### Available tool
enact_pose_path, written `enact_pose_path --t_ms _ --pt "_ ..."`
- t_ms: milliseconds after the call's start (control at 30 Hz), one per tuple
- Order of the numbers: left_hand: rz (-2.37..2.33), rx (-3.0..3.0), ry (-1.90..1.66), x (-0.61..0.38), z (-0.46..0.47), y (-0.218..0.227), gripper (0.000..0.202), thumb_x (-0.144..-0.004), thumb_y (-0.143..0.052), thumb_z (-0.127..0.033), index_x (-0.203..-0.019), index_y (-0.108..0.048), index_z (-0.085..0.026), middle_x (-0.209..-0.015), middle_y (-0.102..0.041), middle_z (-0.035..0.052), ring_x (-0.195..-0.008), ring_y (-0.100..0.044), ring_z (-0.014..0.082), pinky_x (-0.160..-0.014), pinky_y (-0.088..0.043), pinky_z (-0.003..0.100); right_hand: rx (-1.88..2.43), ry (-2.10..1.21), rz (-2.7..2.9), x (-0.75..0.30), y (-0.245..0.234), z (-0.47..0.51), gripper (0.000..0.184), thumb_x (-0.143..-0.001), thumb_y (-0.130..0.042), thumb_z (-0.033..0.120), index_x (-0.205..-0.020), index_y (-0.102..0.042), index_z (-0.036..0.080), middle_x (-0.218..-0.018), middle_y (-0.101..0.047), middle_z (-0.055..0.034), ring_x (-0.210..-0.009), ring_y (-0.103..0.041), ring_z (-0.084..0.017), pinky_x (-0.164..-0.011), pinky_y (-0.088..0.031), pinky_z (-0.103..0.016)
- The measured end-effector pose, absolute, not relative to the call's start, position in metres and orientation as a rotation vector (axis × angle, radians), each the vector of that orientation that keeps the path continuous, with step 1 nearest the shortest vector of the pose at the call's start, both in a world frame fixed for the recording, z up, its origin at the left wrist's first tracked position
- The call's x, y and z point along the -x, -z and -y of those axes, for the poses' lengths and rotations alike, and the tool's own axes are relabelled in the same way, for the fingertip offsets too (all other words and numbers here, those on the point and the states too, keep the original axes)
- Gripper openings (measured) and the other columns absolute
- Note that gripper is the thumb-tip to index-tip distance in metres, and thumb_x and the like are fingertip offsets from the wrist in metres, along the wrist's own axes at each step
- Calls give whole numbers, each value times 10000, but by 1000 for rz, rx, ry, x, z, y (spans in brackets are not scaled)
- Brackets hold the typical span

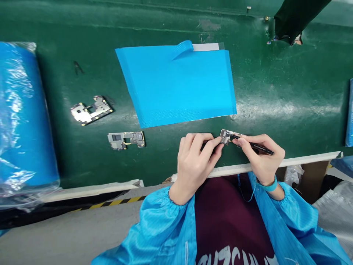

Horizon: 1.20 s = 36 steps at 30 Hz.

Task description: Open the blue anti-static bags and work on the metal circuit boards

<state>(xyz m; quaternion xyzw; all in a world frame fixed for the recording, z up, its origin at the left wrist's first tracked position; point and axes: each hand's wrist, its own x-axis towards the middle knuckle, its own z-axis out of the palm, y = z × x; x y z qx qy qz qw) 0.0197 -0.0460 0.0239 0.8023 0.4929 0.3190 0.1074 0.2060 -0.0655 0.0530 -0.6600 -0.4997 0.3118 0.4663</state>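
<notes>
My left hand (193, 160) pinches the left end of a small circuit board (225, 136) near the table's front edge. Black tweezers (260, 148) lie in my right hand (261, 158), held like a pen, with the tips over the board's cut-out. Whether the tips grip anything is too small to tell. The fingers of my right hand hide part of the board's right side. Left of my hands lies a second circuit board (135, 138), flat on the green table mat (165, 154). Farther left a third board (89, 115) rests at an angle.
A blue padded envelope (184, 84), its flap strip curled up, lies beyond my hands. Plastic-wrapped blue packs (24, 114) stand at the left. A black object (295, 22) hangs over the far right. Small dark bits (78, 67) lie at the upper left.
</notes>
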Motion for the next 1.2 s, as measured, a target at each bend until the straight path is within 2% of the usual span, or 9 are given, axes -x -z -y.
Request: enact_pose_path --t_ms 400,667,1200 --pt "-1456 -2349 -932 -20 47 -23 146 -981 -770 -155 -1112 -721 -197 -966 -763 81 -861 -603 233 -717 -428 375 1639 -749 1222 -205 -53 66 70 -961 -890 273 -930 -833 249 -940 -837 -19 -824 -832 -261 -686 -699 -347" --pt "-1457 -2351 -940 -20 47 -24 170 -961 -796 -147 -1104 -713 -184 -968 -759 81 -865 -596 233 -724 -423 372 1600 -794 1213 -205 -54 66 75 -948 -889 206 -947 -834 256 -939 -837 -4 -843 -835 -252 -701 -690 -325" --pt "-1454 -2376 -914 -20 46 -26 153 -981 -785 -153 -1114 -711 -170 -967 -762 84 -866 -600 229 -728 -428 364 1623 -744 1232 -205 -54 65 53 -962 -885 212 -950 -840 237 -949 -837 -3 -831 -828 -215 -714 -689 -284"
